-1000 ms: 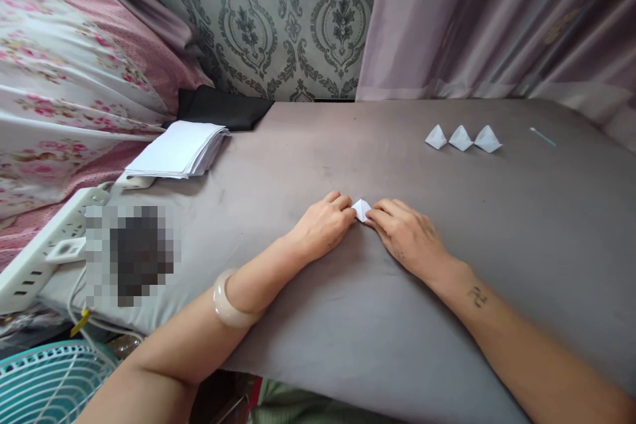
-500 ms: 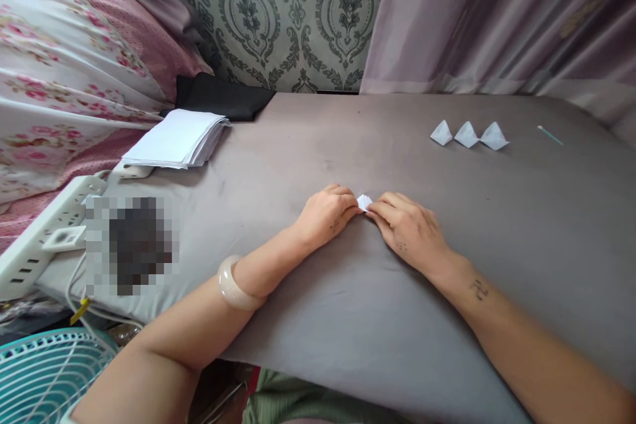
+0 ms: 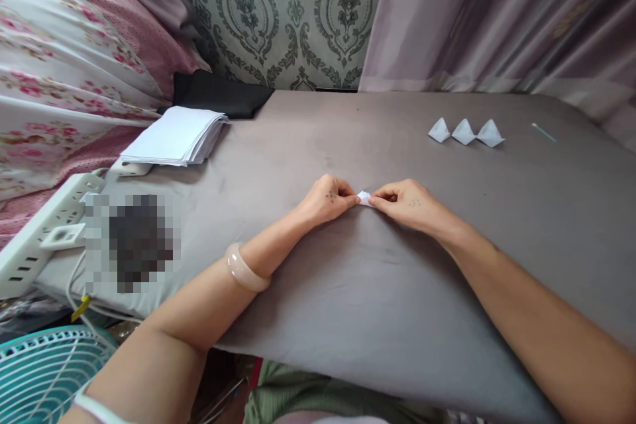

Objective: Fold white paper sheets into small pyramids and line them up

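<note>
A small folded piece of white paper (image 3: 364, 198) is between my two hands near the middle of the table. My left hand (image 3: 330, 200) pinches its left side between thumb and fingers. From the other side, my right hand (image 3: 405, 204) pinches its right edge. Much of the paper is covered by my fingertips. Farther back on the right, three folded white paper shapes (image 3: 464, 132) with pointed tops stand in a row.
A stack of white paper (image 3: 173, 136) lies at the back left, beside a black cloth-like item (image 3: 223, 94). Along the left edge are a white power strip (image 3: 30, 245) and a teal fan (image 3: 44, 374). A thin cotton swab (image 3: 544, 132) lies at the far right.
Both my hands have turned at the wrists, the right one most, and my fingers have shifted on the paper. Less of the paper now shows between them.
</note>
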A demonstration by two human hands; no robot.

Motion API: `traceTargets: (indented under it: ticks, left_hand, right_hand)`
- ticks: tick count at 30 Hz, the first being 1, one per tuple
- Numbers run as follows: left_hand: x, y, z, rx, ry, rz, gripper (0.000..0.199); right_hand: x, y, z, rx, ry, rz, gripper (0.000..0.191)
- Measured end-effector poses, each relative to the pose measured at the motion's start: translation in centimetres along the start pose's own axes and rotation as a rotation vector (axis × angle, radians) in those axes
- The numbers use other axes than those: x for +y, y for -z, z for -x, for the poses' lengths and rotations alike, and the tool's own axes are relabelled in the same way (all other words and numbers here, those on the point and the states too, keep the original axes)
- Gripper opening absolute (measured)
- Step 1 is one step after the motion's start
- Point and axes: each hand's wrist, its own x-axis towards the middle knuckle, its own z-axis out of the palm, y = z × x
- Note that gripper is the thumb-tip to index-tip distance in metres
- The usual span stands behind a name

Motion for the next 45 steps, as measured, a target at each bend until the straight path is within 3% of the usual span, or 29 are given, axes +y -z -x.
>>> traceTargets:
  ticks: [6, 14, 24, 31, 36, 42, 45]
  left_hand:
    - [0.1, 0.3, -1.4, -0.112, 0.019, -0.137, 0.025]
    - [2.5, 0.8, -1.5, -0.186, 0.122, -0.358, 0.017]
    - [3.3, 1.5, -2.8, -0.278, 0.181, -0.413, 0.019]
    - [4.1, 2.2, -3.4, -0.418, 0.300, -0.363, 0.013]
    - [2.9, 1.5, -3.1, -0.304, 0.180, -0.261, 0.032]
    - [1.7, 0.0, -2.3, -0.165, 0.046, -0.216, 0.022]
    - [1.0, -0.7, -1.6, -0.111, -0.002, -0.138, 0.023]
  right_hand:
    - [-0.9, 1.1, -0.9, -0.154, -0.097, -0.032, 0.030]
    - [-2.5, 1.9, -1.7, -0.247, -0.173, 0.123, 0.020]
    - [-3.9, 2.8, -2.7, -0.359, -0.175, 0.212, 0.013]
    - [-4.3, 2.9, -4.2, -0.462, -0.186, 0.274, 0.010]
    - [-5.1, 2.6, -4.0, -0.405, -0.146, 0.463, 0.014]
    - [-3.6, 1.5, -2.8, -0.249, -0.011, 0.461, 0.012]
    - [-2.9, 0.6, -1.3, -0.110, 0.048, 0.417, 0.008]
